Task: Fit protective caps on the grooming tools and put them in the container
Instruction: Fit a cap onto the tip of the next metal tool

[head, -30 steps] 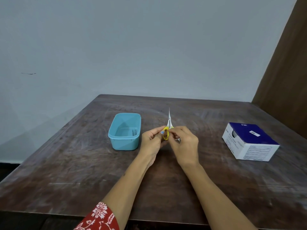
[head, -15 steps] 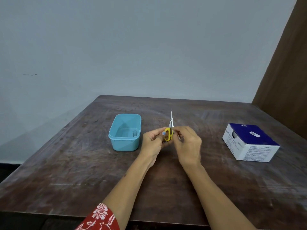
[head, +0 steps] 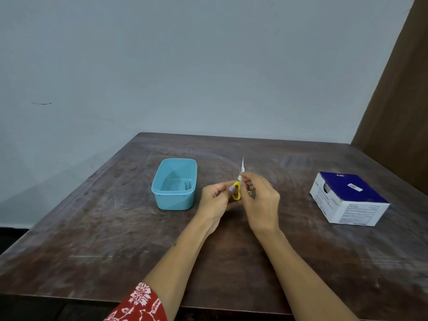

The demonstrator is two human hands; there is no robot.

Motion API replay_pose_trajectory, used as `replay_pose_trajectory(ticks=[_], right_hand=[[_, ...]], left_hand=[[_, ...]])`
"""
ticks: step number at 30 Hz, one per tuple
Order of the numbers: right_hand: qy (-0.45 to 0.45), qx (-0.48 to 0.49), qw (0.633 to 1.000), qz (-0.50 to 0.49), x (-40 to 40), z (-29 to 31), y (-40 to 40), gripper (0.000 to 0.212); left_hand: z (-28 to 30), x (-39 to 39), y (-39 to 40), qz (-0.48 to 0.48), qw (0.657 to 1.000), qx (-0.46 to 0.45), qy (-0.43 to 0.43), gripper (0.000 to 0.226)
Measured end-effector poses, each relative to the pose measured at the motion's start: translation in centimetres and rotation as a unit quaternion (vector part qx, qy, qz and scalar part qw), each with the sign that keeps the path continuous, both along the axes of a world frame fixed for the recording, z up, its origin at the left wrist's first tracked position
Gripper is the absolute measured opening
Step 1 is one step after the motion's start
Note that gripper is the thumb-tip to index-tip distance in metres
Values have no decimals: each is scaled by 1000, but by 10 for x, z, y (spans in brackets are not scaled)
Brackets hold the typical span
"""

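1. The left hand (head: 214, 200) has its fingers (head: 223, 186) curled round the yellow handle loop of a small pair of scissors (head: 236, 193), clamped on it and holding it above the bench (head: 115, 228).
2. The right hand (head: 260, 200) pinches its fingers (head: 246, 179) together on the scissors just above the handles, at the base of the blades; something pale sits at that pinch, too blurred to name.
3. The thin blade tip points up and away from the person, bare above the right fingertips.
4. The two hands touch or nearly touch around the handles, mid-bench.
5. The blue container (head: 174, 184) stands just left of the left hand, open on top; a small slim object lies inside near its right wall, unclear what.
6. Bare wood lies between hands and container, and in front toward the near edge.
7. A white-and-blue box (head: 349, 200) sits well apart on the right, near the bench's right edge.
8. A grey wall (head: 185, 66) runs behind the far edge.
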State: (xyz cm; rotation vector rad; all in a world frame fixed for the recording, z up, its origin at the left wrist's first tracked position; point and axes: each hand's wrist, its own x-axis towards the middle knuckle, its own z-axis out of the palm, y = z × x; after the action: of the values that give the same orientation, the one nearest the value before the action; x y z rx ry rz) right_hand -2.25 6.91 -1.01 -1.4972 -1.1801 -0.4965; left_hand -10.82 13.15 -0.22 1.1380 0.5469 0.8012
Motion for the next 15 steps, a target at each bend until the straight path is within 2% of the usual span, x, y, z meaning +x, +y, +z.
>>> replay_pose_trajectory(ticks=[6, 12, 15], right_hand=[[41, -56, 997, 39, -4, -2, 1, 41], [85, -34, 996, 16, -2, 1, -1, 46], [79, -38, 996, 35, -3, 1, -1, 44]], left_hand=[[0, -2, 5, 34, 999, -10, -17, 18], [-1, -1, 3, -4, 1000, 2, 1, 18], [0, -1, 5, 27, 999, -10, -25, 17]])
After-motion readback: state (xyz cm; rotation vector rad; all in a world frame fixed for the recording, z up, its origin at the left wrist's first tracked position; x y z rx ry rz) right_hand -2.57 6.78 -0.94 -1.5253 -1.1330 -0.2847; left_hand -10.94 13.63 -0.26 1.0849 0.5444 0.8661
